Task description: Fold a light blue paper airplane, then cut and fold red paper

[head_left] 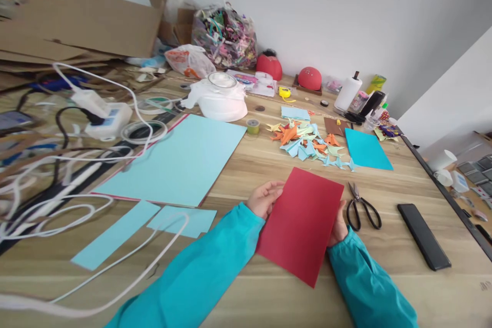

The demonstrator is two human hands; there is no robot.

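A dark red sheet of paper (302, 225) is held between my two hands, tilted a little above the wooden table. At its left edge my left hand (266, 199) grips it with the thumb on top. My right hand (338, 223) is closed on the right edge, its fingers mostly hidden behind the paper. Black-handled scissors (359, 207) lie just right of my right hand. Beyond the red paper is a pile of folded paper pieces (303, 141) in orange, blue and pale green. A bright blue sheet (369, 148) lies to the right of that pile.
Large light blue sheets (188, 156) lie on the left, with cut strips (115, 236) nearer me. White cables (142, 128) loop across the left side around a power strip (111, 120). A black phone-like slab (423, 236) rests at right. Cardboard (107, 23) and bags stand behind.
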